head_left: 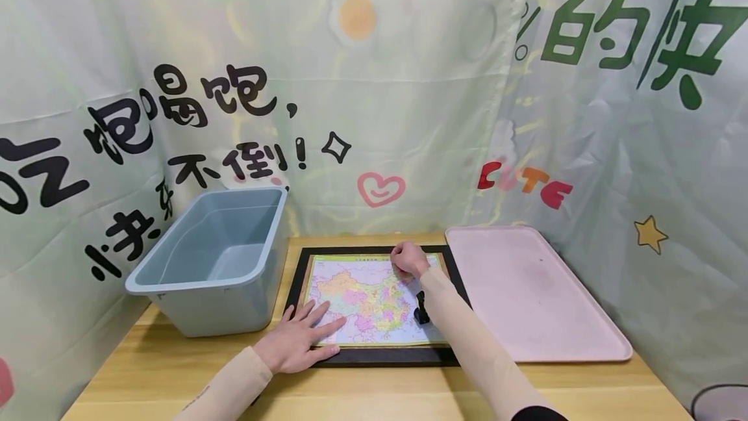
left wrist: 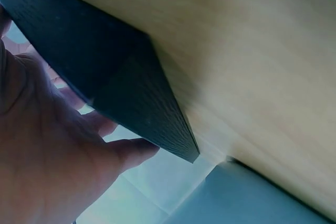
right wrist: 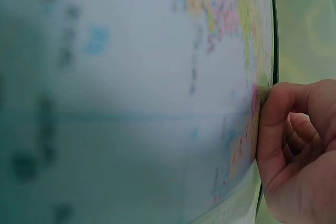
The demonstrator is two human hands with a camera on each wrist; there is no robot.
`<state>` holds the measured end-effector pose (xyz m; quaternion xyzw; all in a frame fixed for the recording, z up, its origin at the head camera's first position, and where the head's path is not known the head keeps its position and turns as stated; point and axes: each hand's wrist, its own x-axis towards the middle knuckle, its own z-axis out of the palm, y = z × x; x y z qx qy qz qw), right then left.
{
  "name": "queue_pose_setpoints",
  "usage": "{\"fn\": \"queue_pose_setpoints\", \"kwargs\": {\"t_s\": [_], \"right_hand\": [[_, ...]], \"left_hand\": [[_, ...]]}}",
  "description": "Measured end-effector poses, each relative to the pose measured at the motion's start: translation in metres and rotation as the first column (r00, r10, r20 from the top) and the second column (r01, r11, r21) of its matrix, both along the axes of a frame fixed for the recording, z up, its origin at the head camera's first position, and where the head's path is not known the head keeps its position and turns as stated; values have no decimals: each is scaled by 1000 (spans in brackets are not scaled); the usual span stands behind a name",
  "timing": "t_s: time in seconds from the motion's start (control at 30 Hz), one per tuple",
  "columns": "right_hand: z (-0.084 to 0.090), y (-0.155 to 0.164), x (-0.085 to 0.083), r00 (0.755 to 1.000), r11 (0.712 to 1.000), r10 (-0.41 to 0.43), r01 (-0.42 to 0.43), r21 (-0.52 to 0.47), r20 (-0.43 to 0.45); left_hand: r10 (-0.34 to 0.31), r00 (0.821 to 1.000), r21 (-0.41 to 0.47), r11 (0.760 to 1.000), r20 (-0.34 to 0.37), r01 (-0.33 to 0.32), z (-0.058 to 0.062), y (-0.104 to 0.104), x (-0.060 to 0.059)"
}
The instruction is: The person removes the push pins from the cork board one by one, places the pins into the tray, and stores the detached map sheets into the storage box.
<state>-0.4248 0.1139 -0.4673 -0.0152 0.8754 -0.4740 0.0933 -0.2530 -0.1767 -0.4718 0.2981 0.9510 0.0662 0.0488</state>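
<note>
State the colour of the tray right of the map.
Pale pink tray, clearest in the head view.

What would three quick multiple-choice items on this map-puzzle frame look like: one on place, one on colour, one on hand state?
1. Where is the grey bin?
A. left of the map board
B. on the pink tray
C. behind the tray

2. What colour is the board's frame?
A. white
B. black
C. red

3. How does the left hand lie?
A. fist in the air
B. inside the bin
C. flat, fingers spread on the board's near-left corner

Answers: 1 A, the bin stands at the board's left edge. 2 B, a dark border rings the map. 3 C, straight fingers rest there; the right hand is curled at the map's far edge.
</note>
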Motion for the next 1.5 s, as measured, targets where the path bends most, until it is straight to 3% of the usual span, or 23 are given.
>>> {"fn": "queue_pose_setpoints", "kwargs": {"t_s": [0.37,0.83,1.0,1.17,1.33,1.5], "right_hand": [[10,0,3,999,993,55,-55,109,3],[2,1,-4,991,969,121,-105,224,-60],[2,7,-4,992,989,110,-103,108,-67],[-1,12,-5,992,992,124,-125,-28,-18],[1,16,-13,983,981,184,-182,-65,22],[2,19,-18,969,969,245,-245,-7,21]], "left_hand": [[26,999,-7,1000,32,-26,5,3,1],[37,997,-13,999,69,-36,8,3,3],[35,996,-9,999,79,-35,8,5,2],[28,996,-2,1000,89,-28,7,6,2],[37,996,-10,999,77,-36,9,5,2],[37,996,-14,999,78,-36,9,4,2]]}}
